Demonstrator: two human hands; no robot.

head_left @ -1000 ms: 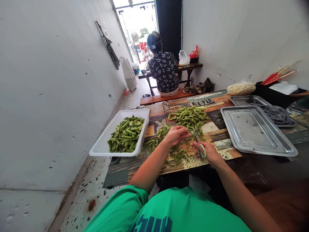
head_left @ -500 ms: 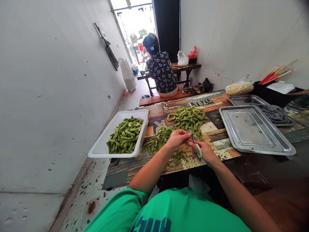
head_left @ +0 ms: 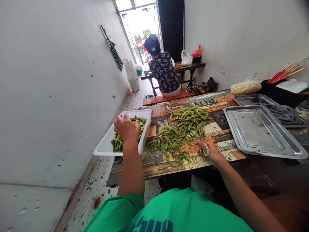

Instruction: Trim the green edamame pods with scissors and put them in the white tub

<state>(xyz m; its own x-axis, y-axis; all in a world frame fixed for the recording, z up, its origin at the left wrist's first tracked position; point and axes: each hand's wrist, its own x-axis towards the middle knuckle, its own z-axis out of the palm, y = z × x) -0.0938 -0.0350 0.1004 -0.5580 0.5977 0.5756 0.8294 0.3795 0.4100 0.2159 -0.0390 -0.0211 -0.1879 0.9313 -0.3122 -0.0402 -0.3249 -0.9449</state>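
My left hand [head_left: 127, 129] is over the white plastic tub [head_left: 103, 149], fingers apart, above the green soybean pods [head_left: 117, 143] inside it. I see nothing held in its fingers. Low over the table, my right hand [head_left: 212, 153] grips scissors [head_left: 206, 149] with pale green handles, blades pointing away from me. Just beyond the blade tips lies a heap of soybean pods [head_left: 190, 116]. Between the tub and the scissors, loose trimmings and small pods [head_left: 169, 140] are spread on the patchwork-patterned table [head_left: 154, 169].
Metal trays [head_left: 256, 129] stand at the right, a grey cloth [head_left: 282, 112] behind. Farther back are a bag of pale sticks [head_left: 246, 87] and a black box [head_left: 277, 91] with red-ended skewers. A person [head_left: 165, 74] sits on a bench [head_left: 156, 101] ahead, facing away.
My left hand has gone from beside the scissors to over the tub, its pinched fingers now spread. My right hand, still holding the scissors, has shifted slightly right. The view has turned a little.
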